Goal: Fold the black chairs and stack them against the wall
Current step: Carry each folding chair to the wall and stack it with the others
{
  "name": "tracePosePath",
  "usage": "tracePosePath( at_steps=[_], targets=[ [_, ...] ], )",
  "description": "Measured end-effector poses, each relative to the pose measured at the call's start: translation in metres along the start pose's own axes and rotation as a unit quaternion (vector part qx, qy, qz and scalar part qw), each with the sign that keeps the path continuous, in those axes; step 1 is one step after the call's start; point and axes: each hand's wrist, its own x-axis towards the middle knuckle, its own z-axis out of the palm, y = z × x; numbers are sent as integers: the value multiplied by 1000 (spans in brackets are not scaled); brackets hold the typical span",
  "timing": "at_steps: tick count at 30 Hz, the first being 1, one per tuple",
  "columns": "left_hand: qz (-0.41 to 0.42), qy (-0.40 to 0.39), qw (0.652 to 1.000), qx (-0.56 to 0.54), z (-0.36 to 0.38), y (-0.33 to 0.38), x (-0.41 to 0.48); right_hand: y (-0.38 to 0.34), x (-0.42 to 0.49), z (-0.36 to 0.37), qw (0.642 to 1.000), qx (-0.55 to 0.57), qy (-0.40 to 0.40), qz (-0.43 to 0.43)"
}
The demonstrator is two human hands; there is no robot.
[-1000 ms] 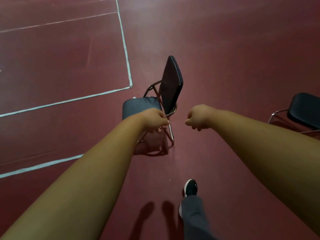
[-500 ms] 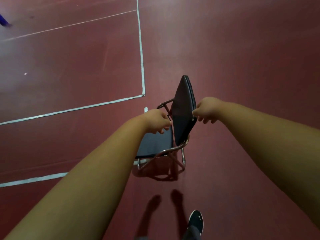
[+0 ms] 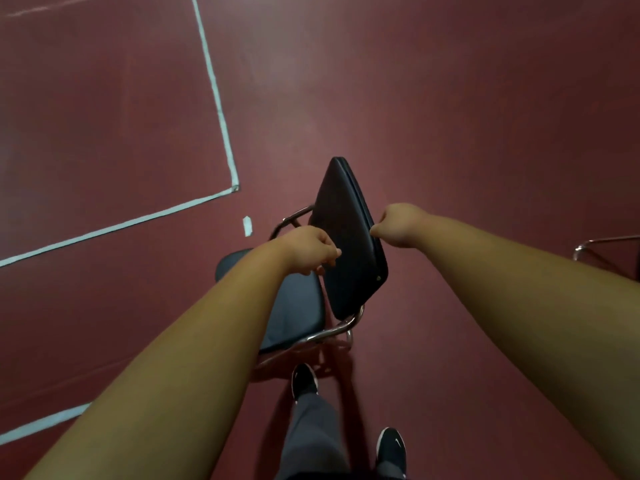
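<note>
Backrest [image 3: 346, 244] of black chair now sits between both hands: left hand [image 3: 308, 249] curls on its edge, right hand [image 3: 398, 225] pinches the opposite edge, both newly arrived. Seat [image 3: 294, 306] below the left hand lies unfolded; folding can begin.

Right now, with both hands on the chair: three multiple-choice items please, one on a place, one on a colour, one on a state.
1. Where is the tape scrap on the floor? A. left of the chair B. right of the chair C. under a shoe
2. What colour is the floor? A. grey B. dark red C. green
3. How is the chair? A. folded flat B. lying on its side C. standing, seat down
Answers: 1 A, the scrap lies left of the frame. 2 B, red surrounds the white lines. 3 C, the seat is down while the left hand and right hand grip the backrest.
</note>
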Motion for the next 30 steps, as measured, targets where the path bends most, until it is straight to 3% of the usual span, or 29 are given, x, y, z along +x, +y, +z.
tracePosePath(
  at_steps=[5, 8, 12, 22, 30],
  targets=[
    [-2, -55, 998, -14, -29, -21, 69, -25, 56, 3, 991, 110, -4, 80],
    [-6, -75, 996, -46, -39, -29, 99, -35, 81, 7, 954, 258, 3, 154],
    [-46, -80, 982, -164, -49, -37, 131, -42, 99, 10, 916, 338, -18, 217],
    [-207, 133, 927, -282, -74, -45, 152, -104, 116, 39, 883, 403, -187, 154],
    [-241, 233, 881, -334, -87, -95, 133, -118, 158, 89, 895, 379, -183, 146]
  ],
)
